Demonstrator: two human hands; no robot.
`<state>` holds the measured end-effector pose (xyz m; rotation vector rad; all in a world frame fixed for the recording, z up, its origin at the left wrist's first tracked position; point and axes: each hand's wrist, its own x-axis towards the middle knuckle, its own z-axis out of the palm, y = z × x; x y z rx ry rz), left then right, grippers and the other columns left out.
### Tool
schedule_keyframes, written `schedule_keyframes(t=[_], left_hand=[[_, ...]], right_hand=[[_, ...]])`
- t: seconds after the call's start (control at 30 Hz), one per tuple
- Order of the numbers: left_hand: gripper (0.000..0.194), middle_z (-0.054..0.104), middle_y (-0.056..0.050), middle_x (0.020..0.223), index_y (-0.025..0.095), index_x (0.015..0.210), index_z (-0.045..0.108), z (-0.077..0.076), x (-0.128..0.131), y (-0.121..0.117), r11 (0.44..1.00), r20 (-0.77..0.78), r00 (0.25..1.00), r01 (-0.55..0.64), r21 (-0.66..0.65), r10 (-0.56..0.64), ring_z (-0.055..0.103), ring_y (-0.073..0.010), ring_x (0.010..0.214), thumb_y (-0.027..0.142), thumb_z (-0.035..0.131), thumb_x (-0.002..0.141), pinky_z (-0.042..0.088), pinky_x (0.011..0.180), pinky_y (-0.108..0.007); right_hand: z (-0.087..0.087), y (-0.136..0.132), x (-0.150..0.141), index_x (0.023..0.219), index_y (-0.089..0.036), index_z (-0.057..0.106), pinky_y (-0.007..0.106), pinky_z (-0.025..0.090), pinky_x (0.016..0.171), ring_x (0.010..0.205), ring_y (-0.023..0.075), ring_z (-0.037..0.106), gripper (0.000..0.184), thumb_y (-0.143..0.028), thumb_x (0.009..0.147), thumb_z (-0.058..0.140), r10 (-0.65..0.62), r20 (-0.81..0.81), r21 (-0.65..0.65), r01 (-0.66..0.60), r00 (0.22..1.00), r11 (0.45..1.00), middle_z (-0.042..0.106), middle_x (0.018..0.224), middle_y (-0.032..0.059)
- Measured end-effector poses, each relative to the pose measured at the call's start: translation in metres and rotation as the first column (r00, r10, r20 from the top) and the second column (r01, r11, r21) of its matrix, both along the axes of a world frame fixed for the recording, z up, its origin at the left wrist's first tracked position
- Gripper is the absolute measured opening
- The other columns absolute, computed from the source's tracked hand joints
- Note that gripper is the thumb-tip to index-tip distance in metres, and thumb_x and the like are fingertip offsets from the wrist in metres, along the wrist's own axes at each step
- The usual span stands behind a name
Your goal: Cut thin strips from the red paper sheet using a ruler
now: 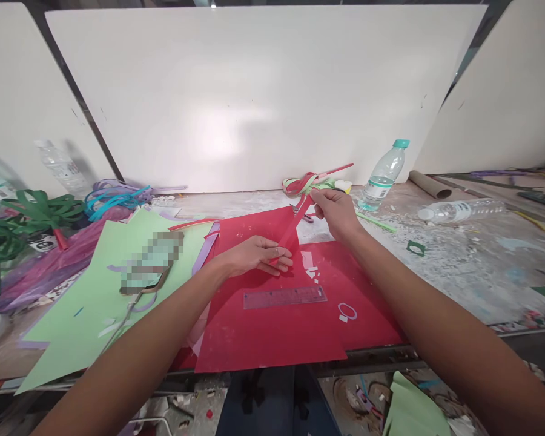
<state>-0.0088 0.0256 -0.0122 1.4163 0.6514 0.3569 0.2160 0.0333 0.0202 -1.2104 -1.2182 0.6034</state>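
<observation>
1. Red paper strip (298, 217): in the air between the two hands, slanting from upper right to lower left, over the red sheet.
2. Right hand (335, 212): closed in a pinch, thumb and fingertips gripping the strip's upper end.
3. Left hand (262, 254): at the strip's lower end, fingers partly extended and loosely curled. Blurred there; cannot tell if it grips the strip or only steadies it.
4. Handling (judgement): very light, thin, bendy; probably creases or tears if yanked, slight slip between dry fingers. Best hold: light pinch close to each end, flat faces between thumb and forefinger, mild tension, no twist.
5. Directly below: red sheet (272, 345) with a clear ruler (285, 297) lying flat on it. Sheet looks flat and flexible; ruler stiffer.
6. Just right: second red sheet (367, 303), lilac paper ring (347, 311), small white scraps near the ruler.
7. Left: pale green sheet (63, 357), phone (152, 263) lying on it.
8. Behind right hand: bundle of red and green strips (298, 183).
9. Farther out on the surface (458, 266): upright bottle (384, 178), bottle on its side (463, 211), cardboard tube (429, 184).
</observation>
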Motion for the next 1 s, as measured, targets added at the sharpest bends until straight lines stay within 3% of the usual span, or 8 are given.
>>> schedule_keyframes(t=[0.17, 0.27, 0.37, 0.5, 0.6, 0.7, 0.8, 1.0], left_hand=[[0.033, 0.07, -0.012, 0.108, 0.015, 0.098, 0.069, 0.018, -0.002, 0.049, 0.998, -0.185, 0.982, 0.042, 0.037, -0.035, 0.068, -0.0254, 0.096, 0.043, 0.068, 0.081, 0.055, 0.084, -0.038], [0.034, 0.07, -0.009, 0.108, 0.02, 0.1, 0.067, 0.024, 0.008, 0.086, 0.961, -0.368, 0.918, -0.045, 0.271, 0.147, 0.069, -0.0193, 0.091, 0.047, 0.049, 0.09, 0.056, 0.077, -0.03], [0.031, 0.072, -0.01, 0.092, 0.017, 0.083, 0.066, 0.019, 0.025, 0.115, 0.907, -0.485, 0.824, -0.079, 0.415, 0.294, 0.069, -0.02, 0.077, 0.044, 0.05, 0.088, 0.054, 0.066, -0.029], [0.025, 0.069, -0.013, 0.08, 0.015, 0.072, 0.065, 0.008, 0.048, 0.127, 0.774, -0.589, 0.637, -0.021, 0.632, 0.498, 0.067, -0.0297, 0.078, 0.039, 0.06, 0.079, 0.051, 0.067, -0.038], [0.03, 0.066, -0.018, 0.102, 0.015, 0.096, 0.066, 0.001, 0.062, 0.121, 0.595, -0.521, 0.545, 0.05, 0.802, 0.657, 0.06, -0.0372, 0.101, 0.038, 0.058, 0.08, 0.047, 0.081, -0.047], [0.04, 0.053, -0.016, 0.13, 0.018, 0.123, 0.054, -0.006, 0.072, 0.11, 0.404, -0.412, 0.585, 0.153, 0.902, 0.699, 0.046, -0.0349, 0.122, 0.034, 0.049, 0.087, 0.038, 0.096, -0.05], [0.041, 0.047, -0.004, 0.141, 0.026, 0.13, 0.05, -0.012, 0.08, 0.103, 0.267, -0.381, 0.697, 0.273, 0.924, 0.607, 0.037, -0.0262, 0.13, 0.026, 0.04, 0.091, 0.029, 0.106, -0.043], [0.042, 0.044, -0.001, 0.145, 0.027, 0.131, 0.053, -0.025, 0.088, 0.099, 0.154, -0.387, 0.778, 0.359, 0.92, 0.495, 0.028, -0.0314, 0.136, 0.033, 0.031, 0.096, 0.022, 0.107, -0.051]], right_hand=[[0.005, 0.039, 0.031, 0.066, -0.015, 0.062, 0.022, 0.033, 0.042, 0.047, 0.0078, 0.039, 0.018, -0.03, 0.069, 0.071, 0.06, 0.011, -0.098, -0.058, 0.998, 0.993, 0.048, 0.054, -0.0021], [0.002, 0.068, 0.052, 0.068, -0.015, 0.062, 0.022, 0.034, 0.042, 0.048, 0.008, 0.041, 0.019, -0.032, 0.072, 0.068, -0.009, 0.201, -0.189, 0.048, 0.979, 0.981, 0.053, 0.059, 0.0002], [-0.008, 0.09, 0.064, 0.069, -0.015, 0.063, 0.023, 0.038, 0.047, 0.053, 0.011, 0.048, 0.021, -0.035, 0.074, 0.065, -0.076, 0.45, -0.28, 0.222, 0.89, 0.934, 0.057, 0.062, 0.0024], [-0.027, 0.111, 0.069, 0.062, -0.016, 0.064, 0.028, 0.042, 0.057, 0.065, 0.0187, 0.057, 0.017, -0.031, 0.069, 0.068, -0.064, 0.582, -0.317, 0.298, 0.811, 0.9, 0.06, 0.063, 0.0043], [-0.038, 0.124, 0.074, 0.059, -0.018, 0.063, 0.03, 0.043, 0.063, 0.07, 0.0232, 0.06, 0.015, -0.029, 0.067, 0.068, -0.047, 0.642, -0.324, 0.326, 0.765, 0.888, 0.062, 0.063, 0.0044], [-0.044, 0.134, 0.08, 0.06, -0.019, 0.063, 0.03, 0.044, 0.065, 0.073, 0.0249, 0.062, 0.013, -0.029, 0.066, 0.067, -0.042, 0.673, -0.316, 0.339, 0.738, 0.886, 0.065, 0.067, 0.0046], [-0.047, 0.139, 0.084, 0.061, -0.019, 0.065, 0.03, 0.044, 0.065, 0.074, 0.0246, 0.062, 0.011, -0.029, 0.066, 0.066, -0.044, 0.69, -0.307, 0.347, 0.722, 0.886, 0.066, 0.069, 0.0046], [-0.049, 0.14, 0.09, 0.06, -0.019, 0.064, 0.03, 0.045, 0.064, 0.072, 0.0241, 0.061, 0.013, -0.03, 0.064, 0.067, -0.045, 0.716, -0.286, 0.351, 0.697, 0.891, 0.065, 0.066, 0.005]])
